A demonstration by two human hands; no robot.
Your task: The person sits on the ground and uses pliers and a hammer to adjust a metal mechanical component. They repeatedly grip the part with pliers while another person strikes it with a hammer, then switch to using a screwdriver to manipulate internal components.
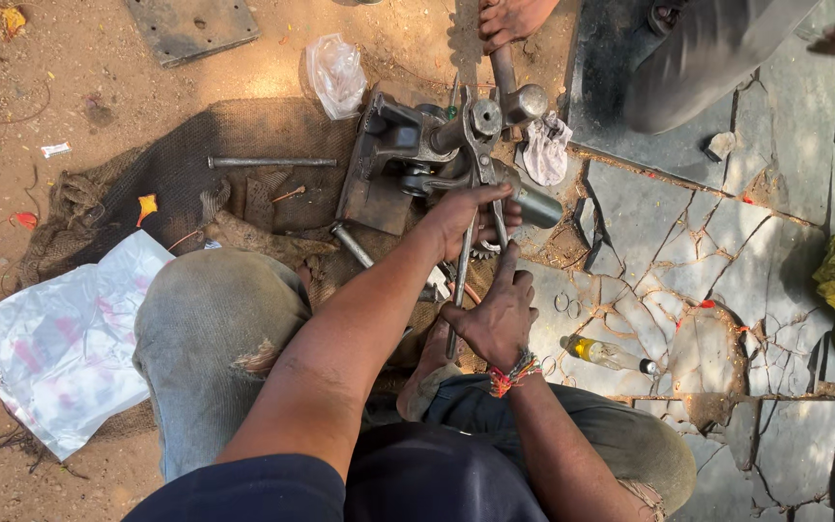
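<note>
Your right hand [497, 314] is clenched around the long grey steel pliers [471, 227], beside a small clear bottle of yellow liquid [606, 354]. Your left hand [471, 217] grips the pliers' handles higher up, against the grey metal machine part [408, 155].

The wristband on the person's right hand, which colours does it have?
The wristband is mostly red-orange with some blue-green threads, seen in the head view.

Left arm bare, reaching from 7 o'clock toward 1 o'clock, forearm long and nearly straight. Left hand [471, 215] curled shut, knuckles up, at centre. Right forearm rising from 5 o'clock, wrist wearing coloured thread band. Right hand [495, 314] clenched, index finger extended toward 12 o'clock, just below left hand. Knees bent, both legs folded.
</note>
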